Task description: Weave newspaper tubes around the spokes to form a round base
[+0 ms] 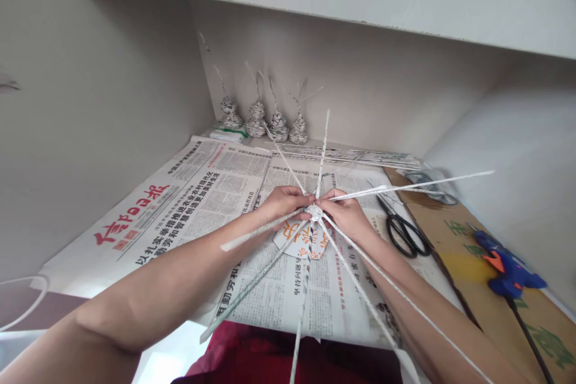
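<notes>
Right now the woven piece (315,212) sits between the two hands, caught at its small knotted centre, with the fingertips on either side of it. That centre is just beyond the round card (300,246), whose far edge is partly hidden by the hands and strands. The paper strands (256,233) fan out from the knot in all directions, several crossing over the round card toward the person.

The left hand (288,201) has its thumb and forefinger closed on the left side of the knot, pinching it. The right hand (346,210) pinches the opposite side, its fingertips almost meeting the left ones, and two strands run out past its forefinger. How the remaining fingers are folded, I cannot tell.

Both forearms slant inward from the near corners, one on each side of the round card, and the wrists angle toward each other.

Under the round card is newspaper (180,204). Well beyond the card stand four woven gourds (279,129), with a row of thin paper sticks (346,155) in front of them. To the right of the card lie black-handled scissors (407,235) and, farther right, a blue tool (508,270) on cardboard (468,252).
</notes>
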The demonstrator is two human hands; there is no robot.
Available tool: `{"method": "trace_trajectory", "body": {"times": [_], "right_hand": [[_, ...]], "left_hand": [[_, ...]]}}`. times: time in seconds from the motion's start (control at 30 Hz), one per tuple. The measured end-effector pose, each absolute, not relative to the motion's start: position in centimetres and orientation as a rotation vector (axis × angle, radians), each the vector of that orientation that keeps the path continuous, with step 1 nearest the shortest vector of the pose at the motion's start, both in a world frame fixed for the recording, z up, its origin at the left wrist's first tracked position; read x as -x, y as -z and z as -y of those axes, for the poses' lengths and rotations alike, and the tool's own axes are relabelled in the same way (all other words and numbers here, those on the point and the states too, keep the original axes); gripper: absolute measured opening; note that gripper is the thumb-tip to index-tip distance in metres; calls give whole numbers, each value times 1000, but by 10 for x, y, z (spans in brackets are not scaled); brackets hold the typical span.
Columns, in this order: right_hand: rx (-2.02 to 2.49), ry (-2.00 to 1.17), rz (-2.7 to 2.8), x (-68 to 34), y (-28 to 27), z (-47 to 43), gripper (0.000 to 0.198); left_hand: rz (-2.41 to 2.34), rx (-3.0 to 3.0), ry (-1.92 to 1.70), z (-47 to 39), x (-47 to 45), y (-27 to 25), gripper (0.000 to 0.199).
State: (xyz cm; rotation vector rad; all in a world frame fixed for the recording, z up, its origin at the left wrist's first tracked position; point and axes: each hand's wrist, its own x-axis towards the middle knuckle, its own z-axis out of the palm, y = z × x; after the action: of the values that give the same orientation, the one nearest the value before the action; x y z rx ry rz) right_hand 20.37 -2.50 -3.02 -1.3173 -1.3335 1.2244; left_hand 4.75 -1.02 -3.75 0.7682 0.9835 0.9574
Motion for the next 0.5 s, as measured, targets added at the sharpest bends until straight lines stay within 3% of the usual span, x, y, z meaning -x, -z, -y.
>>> {"method": "trace_trajectory", "body": {"times": [0.3,0.5], "right_hand": [[1384,-1057,1384,-206,33,24,23],[1453,-1001,1364,-204,32,26,24]], "left_hand": [[-1012,-859,-1049,15,-54,40,39],[-1018,-863,-1083,21,-56,32,37]]}}
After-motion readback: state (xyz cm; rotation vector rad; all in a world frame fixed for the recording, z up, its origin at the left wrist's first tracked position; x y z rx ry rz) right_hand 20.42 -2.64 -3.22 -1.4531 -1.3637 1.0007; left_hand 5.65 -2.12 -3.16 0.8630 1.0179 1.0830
